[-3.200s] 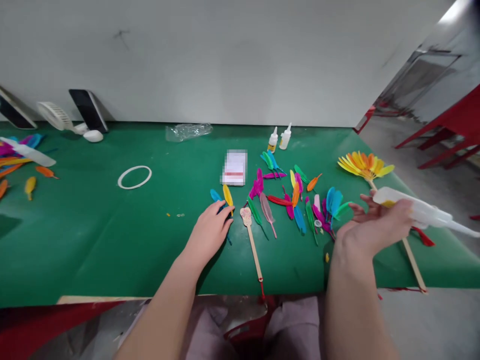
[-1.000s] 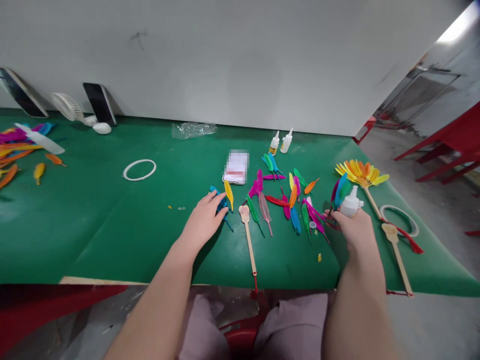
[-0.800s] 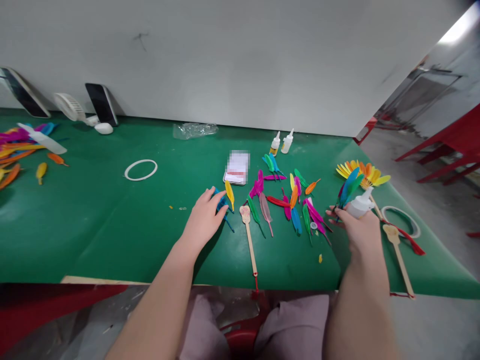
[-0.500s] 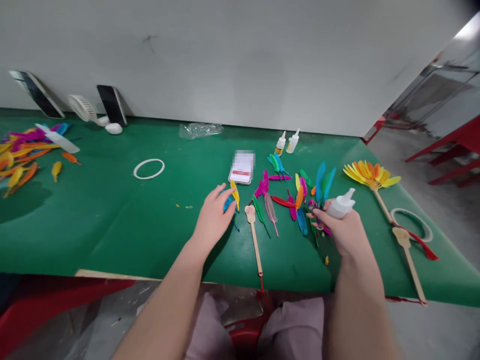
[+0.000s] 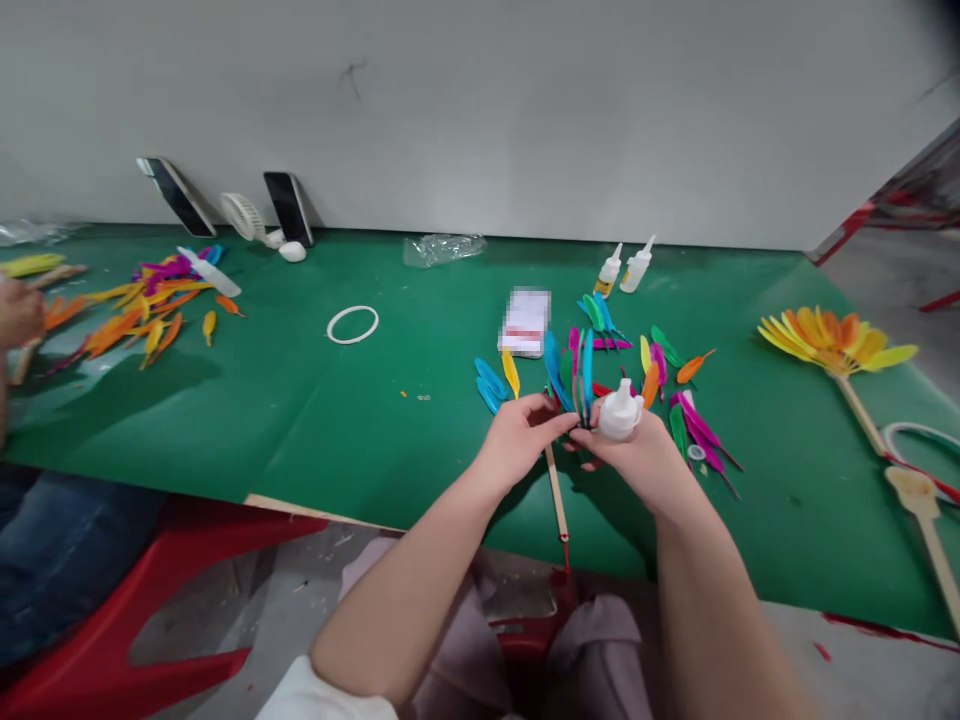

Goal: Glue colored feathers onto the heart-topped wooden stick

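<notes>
My hands meet over the table in the middle. My right hand (image 5: 637, 450) is closed round a white squeeze glue bottle (image 5: 621, 412), its nozzle pointing up. The same hand's fingertips pinch several upright feathers (image 5: 586, 365), blue, green and pink. My left hand (image 5: 517, 445) is closed too, thumb and fingers pinching at the feathers' lower ends, which the fingers partly hide. Beneath my hands lies a wooden fan handle (image 5: 556, 495) with a red cord; its head is hidden. Blue feathers (image 5: 491, 385) and a yellow feather (image 5: 511, 372) lie just beyond my left hand.
Loose feathers (image 5: 701, 430) lie right of my hands. Behind are a phone (image 5: 525, 322) and two small bottles (image 5: 636, 265). A yellow-orange feather fan (image 5: 840, 350) lies at right, a white ring (image 5: 352, 325) at left. Another person's hand (image 5: 19, 312) is by a feather pile at far left.
My right hand has moved left with the glue bottle and feathers. My left hand has left the blue and yellow feathers and joined it. The view has turned left, showing another person's hand.
</notes>
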A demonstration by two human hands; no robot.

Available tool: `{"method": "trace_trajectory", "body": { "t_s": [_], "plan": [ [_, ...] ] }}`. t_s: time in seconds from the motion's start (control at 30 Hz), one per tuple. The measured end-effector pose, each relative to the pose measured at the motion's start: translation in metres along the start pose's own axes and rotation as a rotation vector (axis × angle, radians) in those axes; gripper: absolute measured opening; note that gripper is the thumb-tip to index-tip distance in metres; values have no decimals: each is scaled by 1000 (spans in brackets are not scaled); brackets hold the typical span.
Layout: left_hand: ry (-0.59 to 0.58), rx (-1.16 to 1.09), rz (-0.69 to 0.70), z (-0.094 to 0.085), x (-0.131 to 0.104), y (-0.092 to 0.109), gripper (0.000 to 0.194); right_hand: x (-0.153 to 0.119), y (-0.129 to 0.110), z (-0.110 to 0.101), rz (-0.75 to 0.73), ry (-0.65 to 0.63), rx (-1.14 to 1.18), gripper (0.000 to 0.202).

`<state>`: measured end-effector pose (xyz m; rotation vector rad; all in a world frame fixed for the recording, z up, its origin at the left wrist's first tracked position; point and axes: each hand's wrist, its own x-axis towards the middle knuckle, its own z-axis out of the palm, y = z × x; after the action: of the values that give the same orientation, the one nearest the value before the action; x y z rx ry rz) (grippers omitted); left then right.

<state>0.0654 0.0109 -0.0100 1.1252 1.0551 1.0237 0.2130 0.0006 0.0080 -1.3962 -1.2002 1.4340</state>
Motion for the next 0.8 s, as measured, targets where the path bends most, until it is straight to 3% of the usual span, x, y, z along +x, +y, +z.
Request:
{"method": "trace_trajectory", "body": {
  "t_s": [0.47, 0.7, 0.8],
  "plan": [
    [48, -55, -48, 0, 2, 2, 22, 3, 6, -11, -92, 86, 7, 31],
    [118, -74, -35, -9, 4, 8, 22, 4, 6, -46, -38, 274, -200, 36],
    [136, -73, -33, -11, 5, 9, 22, 6, 10, -62, 27, 298, -332, 37]
  ]
}}
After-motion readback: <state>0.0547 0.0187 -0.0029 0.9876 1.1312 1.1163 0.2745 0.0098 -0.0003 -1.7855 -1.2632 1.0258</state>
